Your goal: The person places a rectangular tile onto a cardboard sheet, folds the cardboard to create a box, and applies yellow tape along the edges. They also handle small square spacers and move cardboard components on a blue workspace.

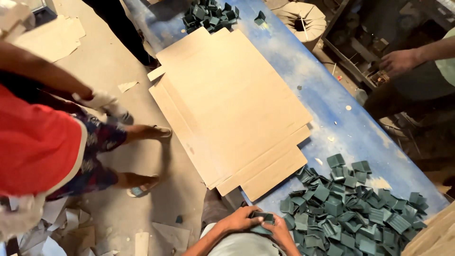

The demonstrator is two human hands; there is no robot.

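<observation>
Both hands around green pieces — waist-close

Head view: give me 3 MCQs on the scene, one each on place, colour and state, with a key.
1. Where does the flattened cardboard sheet lie?
A. on the blue table
B. on the floor
C. against a wall

2. What colour are the small folded pieces heaped at the near end of the table?
A. red
B. dark green
C. white

3. What are the person's hands doing?
A. resting flat on the cardboard
B. both closed round a few green pieces
C. hanging empty

Key: 1 A, the sheet lies flat on the blue top. 2 B, the heap is dark green. 3 B, the left hand and right hand meet round a small stack of green pieces at the table edge.
</observation>
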